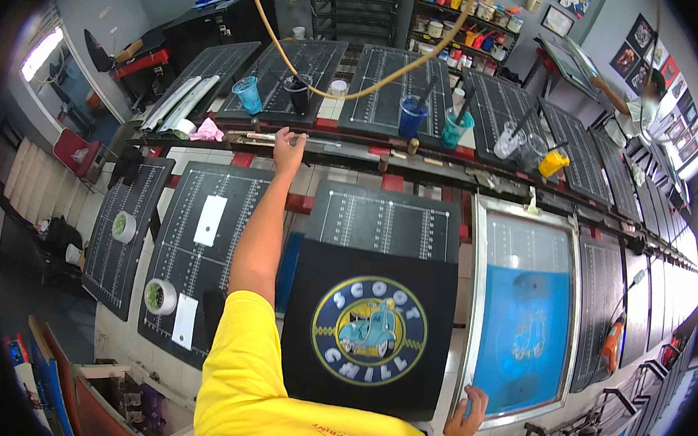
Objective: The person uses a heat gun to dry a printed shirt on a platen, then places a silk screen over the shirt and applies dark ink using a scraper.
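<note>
My left hand (288,152) reaches far forward to the metal rail behind the near row of boards. Its fingers are bent together beside a thin pale stick (256,136) lying along the rail; what they pinch, if anything, is too small to make out. My right hand (466,421) is low at the right, fingers loosely curled and apart, by the lower left corner of a metal-framed printing screen (478,306) with blue mesh. Between my arms a black fabric piece (302,327) lies flat on a board, bearing a round printed scooter picture.
Tubs of ink, including a dark blue cup (412,118) and a yellow cup (554,163), stand along the far boards. Two tape rolls (160,296) and white cards (210,221) rest on boards at left. A hose (276,42) hangs overhead. Another person (634,111) works at far right.
</note>
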Motion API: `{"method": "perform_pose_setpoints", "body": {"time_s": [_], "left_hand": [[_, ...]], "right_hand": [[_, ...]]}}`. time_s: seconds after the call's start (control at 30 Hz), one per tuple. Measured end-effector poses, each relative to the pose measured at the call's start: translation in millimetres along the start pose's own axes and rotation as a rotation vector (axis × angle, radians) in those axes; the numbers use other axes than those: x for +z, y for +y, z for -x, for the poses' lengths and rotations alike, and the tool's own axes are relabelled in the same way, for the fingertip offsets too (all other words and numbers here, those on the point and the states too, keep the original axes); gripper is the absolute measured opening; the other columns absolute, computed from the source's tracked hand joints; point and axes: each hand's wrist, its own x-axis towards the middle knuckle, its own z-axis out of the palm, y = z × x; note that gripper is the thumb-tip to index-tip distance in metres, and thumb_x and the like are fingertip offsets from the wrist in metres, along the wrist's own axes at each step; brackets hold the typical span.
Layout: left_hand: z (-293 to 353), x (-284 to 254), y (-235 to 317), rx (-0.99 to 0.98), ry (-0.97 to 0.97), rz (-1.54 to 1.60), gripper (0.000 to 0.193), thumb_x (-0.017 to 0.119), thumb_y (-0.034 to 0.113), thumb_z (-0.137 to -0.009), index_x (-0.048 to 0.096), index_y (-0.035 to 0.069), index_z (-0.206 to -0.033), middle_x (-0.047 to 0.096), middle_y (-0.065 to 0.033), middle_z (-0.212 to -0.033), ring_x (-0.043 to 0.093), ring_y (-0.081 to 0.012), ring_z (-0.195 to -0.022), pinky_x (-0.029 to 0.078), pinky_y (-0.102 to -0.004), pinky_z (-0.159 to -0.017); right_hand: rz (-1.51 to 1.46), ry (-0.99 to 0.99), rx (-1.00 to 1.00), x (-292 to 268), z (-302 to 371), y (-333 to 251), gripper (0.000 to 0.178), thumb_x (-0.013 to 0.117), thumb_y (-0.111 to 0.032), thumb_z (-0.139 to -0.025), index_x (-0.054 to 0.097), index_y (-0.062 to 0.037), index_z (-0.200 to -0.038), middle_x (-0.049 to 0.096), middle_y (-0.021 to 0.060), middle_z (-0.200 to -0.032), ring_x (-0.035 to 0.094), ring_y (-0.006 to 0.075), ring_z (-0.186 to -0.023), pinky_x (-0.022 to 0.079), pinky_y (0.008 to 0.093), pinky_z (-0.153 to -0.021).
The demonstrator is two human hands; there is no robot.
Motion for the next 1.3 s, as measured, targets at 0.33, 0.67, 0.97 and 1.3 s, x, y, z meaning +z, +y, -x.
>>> {"method": "perform_pose_setpoints", "body": {"time_s": [0.33, 0.67, 0.97, 1.3], "left_hand": [[-134, 60, -56, -0.069, 0.075, -0.176, 0.103, 0.085, 0.033, -0.073, 0.027, -0.016, -0.143, 0.039, -0.0334, -0.144, 0.040, -0.0422, -0.137, 0.033, -0.0422, -0.115], [-179, 94, -71, -0.136, 0.219, -0.160, 0.082, 0.094, 0.027, -0.064, 0.050, -0.008, -0.124, 0.060, -0.0258, -0.124, 0.059, -0.0390, -0.118, 0.047, -0.0444, -0.100], [-142, 51, -33, -0.048, 0.408, 0.119, 0.057, 0.088, 0.025, -0.072, 0.061, -0.004, -0.113, 0.070, -0.0178, -0.112, 0.068, -0.0313, -0.103, 0.051, -0.0409, -0.092], [49, -50, 44, 0.311, 0.356, -0.045, 0.081, 0.088, 0.028, -0.074, 0.047, -0.010, -0.131, 0.057, -0.0257, -0.124, 0.058, -0.0367, -0.115, 0.045, -0.0434, -0.099]], "right_hand": [[0.126, 0.008, 0.134, 29, -51, -32, 0.027, 0.055, -0.003, -0.093, 0.065, 0.0050, -0.116, 0.065, 0.0238, -0.112, 0.060, 0.0387, -0.108, 0.047, 0.0453, -0.095], [-0.096, 0.013, 0.642, 32, -43, 16, 0.033, 0.066, -0.002, -0.085, 0.064, 0.0013, -0.118, 0.062, 0.0152, -0.109, 0.058, 0.0266, -0.103, 0.046, 0.0373, -0.094], [0.076, -0.016, 0.269, 37, -54, -25, 0.026, 0.063, -0.012, -0.094, 0.063, 0.0019, -0.116, 0.064, 0.0198, -0.104, 0.061, 0.0334, -0.098, 0.049, 0.0425, -0.090], [0.106, -0.060, 0.021, -5, -18, -64, 0.023, 0.060, -0.007, -0.097, 0.063, 0.0026, -0.118, 0.065, 0.0234, -0.114, 0.062, 0.0382, -0.106, 0.048, 0.0436, -0.095]]}}
